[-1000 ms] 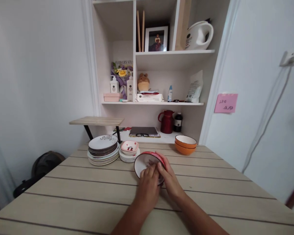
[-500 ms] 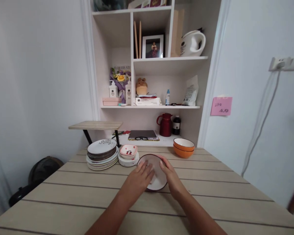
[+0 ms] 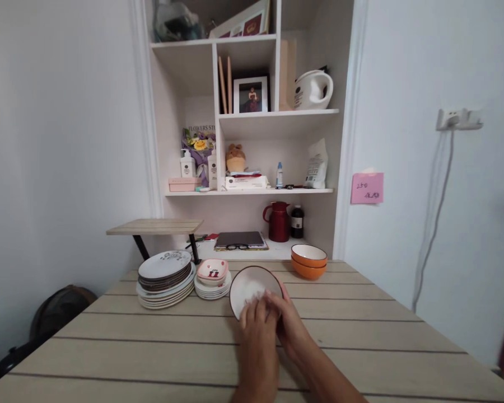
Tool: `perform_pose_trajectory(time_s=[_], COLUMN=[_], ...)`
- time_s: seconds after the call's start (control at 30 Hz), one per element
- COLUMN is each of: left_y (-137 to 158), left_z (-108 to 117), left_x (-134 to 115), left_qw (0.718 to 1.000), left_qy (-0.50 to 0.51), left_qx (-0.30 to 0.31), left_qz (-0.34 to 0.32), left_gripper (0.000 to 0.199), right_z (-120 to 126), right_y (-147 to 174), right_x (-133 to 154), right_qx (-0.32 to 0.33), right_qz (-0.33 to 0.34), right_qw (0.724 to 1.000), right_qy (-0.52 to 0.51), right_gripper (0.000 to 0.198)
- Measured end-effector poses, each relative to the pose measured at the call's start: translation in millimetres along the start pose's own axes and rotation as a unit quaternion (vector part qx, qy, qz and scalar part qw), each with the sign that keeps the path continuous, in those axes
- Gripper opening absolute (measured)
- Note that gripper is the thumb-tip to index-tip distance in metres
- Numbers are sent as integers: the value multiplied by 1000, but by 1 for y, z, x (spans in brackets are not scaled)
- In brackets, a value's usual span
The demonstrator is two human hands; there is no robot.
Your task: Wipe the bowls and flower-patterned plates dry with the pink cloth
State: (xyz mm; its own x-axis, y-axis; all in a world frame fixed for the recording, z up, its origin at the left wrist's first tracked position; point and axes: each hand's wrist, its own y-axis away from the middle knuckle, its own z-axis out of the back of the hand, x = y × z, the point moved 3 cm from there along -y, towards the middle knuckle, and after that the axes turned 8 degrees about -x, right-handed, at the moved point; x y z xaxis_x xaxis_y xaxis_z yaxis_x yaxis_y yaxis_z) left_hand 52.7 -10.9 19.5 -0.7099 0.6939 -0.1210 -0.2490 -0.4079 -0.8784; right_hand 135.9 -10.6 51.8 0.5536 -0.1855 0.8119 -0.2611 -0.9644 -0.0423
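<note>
A white-lined bowl with a dark rim (image 3: 247, 282) is tilted toward me above the table. My right hand (image 3: 292, 324) grips its right side, thumb at the rim and the other fingers mostly hidden behind it. Over the near rim reaches my left hand (image 3: 258, 336), its fingers side by side and lying against the bowl's inner wall. Just beyond those fingertips is a pale blur that I cannot make out. Left of the bowl, small patterned square bowls (image 3: 213, 270) rest on small white plates (image 3: 212, 291). Two orange bowls (image 3: 309, 263) are nested at the back right.
Large plates (image 3: 166, 267) form a tall stack at the left, near a low wooden stand (image 3: 155, 226). Behind the slatted table (image 3: 185, 347) is a shelf unit (image 3: 277, 115) with a red jug (image 3: 278, 222), a dark bottle (image 3: 297, 221), and glasses (image 3: 237, 247) on a laptop-like slab.
The bowl has tilted up more toward me. My left hand has shifted right and down to its near rim, close to my right hand. The view has turned slightly right and up.
</note>
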Motion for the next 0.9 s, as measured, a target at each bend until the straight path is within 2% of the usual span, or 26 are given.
perform_pose_trajectory(time_s=[0.07, 0.13, 0.2, 0.3, 0.4, 0.5, 0.57, 0.63, 0.77, 0.83, 0.9], left_y=[-1, -1, -2, -8, -16, -18, -13, -6, -4, -7, -10], left_z=[1, 5, 13, 32, 47, 47, 38, 25, 4, -1, -3], left_x=[-4, 0, 13, 40, 61, 67, 62, 52, 25, 9, -4], left_qw=[1000, 996, 982, 957, 937, 937, 946, 962, 996, 997, 992], left_qy=[8, 24, 43, 45, 33, 1, -14, -17, -4, 49, 97], left_qx=[15, 54, 108, 151, 167, 144, 123, 106, 66, 48, 26], left_qz=[-20, -73, -152, -246, -304, -317, -298, -251, -57, 32, 79], left_gripper=[60, 62, 60, 47, 37, 33, 35, 39, 46, 46, 48], right_z=[5, 9, 11, 7, 2, 4, 10, 15, 10, 5, 2], right_y=[-5, -9, -10, -7, -2, -3, -7, -10, -9, -6, -3], right_x=[1, 8, 17, 28, 27, 21, 18, 16, 10, 7, 5], right_qx=[-41, -50, -33, 29, 85, 89, 72, 60, 52, 49, 41], right_qz=[-9, 5, 37, 76, 46, -9, -26, -33, -16, 6, 37], right_qw=[999, 999, 998, 991, 985, 987, 992, 996, 998, 999, 998], right_qy=[-25, -12, 29, 102, 145, 133, 98, 58, 14, 0, -7], right_gripper=[75, 64, 53, 43, 43, 52, 63, 79, 105, 108, 102])
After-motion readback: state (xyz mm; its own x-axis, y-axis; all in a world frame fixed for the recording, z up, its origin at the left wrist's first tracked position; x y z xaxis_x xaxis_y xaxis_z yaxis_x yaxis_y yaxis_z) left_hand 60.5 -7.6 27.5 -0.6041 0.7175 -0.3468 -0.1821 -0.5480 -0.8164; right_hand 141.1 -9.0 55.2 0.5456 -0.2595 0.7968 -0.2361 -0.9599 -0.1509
